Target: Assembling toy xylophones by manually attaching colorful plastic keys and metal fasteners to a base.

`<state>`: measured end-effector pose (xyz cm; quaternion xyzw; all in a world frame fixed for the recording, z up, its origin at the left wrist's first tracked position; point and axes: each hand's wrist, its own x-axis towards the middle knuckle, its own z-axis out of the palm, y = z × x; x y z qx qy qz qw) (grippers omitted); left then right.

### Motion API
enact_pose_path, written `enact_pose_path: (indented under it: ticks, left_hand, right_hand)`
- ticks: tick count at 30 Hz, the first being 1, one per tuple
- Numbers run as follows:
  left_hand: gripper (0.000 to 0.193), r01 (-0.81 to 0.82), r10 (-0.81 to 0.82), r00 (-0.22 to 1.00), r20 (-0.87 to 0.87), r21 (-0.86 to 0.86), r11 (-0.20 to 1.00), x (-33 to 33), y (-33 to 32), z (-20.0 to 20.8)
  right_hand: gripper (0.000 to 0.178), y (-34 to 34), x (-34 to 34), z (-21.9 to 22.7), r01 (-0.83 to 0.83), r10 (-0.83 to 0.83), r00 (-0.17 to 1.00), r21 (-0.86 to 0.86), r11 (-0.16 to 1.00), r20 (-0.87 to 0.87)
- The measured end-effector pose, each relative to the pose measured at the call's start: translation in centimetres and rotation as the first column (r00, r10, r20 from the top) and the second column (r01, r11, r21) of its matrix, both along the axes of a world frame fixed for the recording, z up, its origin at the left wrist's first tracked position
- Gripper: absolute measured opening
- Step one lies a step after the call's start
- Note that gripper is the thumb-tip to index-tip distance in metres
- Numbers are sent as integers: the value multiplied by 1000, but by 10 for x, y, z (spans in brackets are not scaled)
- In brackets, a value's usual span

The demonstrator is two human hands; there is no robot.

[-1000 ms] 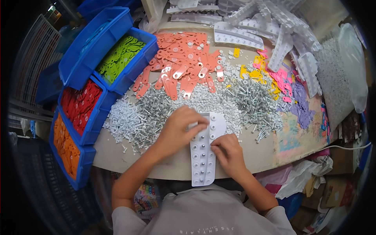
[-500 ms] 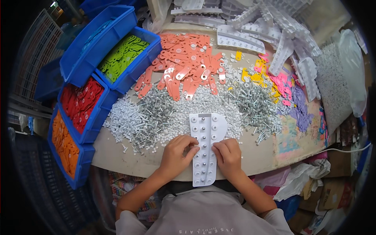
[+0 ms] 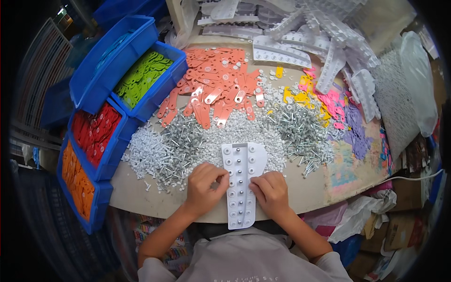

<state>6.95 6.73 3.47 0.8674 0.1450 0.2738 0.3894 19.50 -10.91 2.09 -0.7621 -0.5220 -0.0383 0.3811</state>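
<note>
Two bare hands work at the near edge of a table (image 3: 303, 190); the left hand (image 3: 204, 185) has its fingers curled, thumb and forefinger almost together, their tips by the left side of a white plastic strip (image 3: 244, 198), and whether they pinch anything small cannot be told; the right hand (image 3: 272, 192) is loosely bent, thumb and forefinger tips at the strip's right side, their grip unclear. On the table's left side stand blue bins: the orange bin (image 3: 102, 197) nearest, holding orange pieces, then the red bin (image 3: 112, 158) with red ones, the green bin (image 3: 159, 94) with lime-green ones, and an upper bin (image 3: 127, 58) with light-blue ones; at the table's right side sits a clear bag (image 3: 397, 103) full of small pale bits. The strip lies at the middle of the table's near edge, long axis running straight away from the person, rounded bulge at its far right, silver heads lining its central channel.
</note>
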Motion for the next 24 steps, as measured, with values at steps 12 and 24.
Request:
enact_pose_path:
  ticks: [12,24]
  left_hand:
    - [15,54,-27,995,-98,295,954,201,100,-30]
    - [13,18,15,992,-122,259,966,235,96,-47]
  right_hand:
    - [10,51,97,36,166,-168,979,25,986,115]
    - [11,144,191,-11,184,-135,951,-158,970,277]
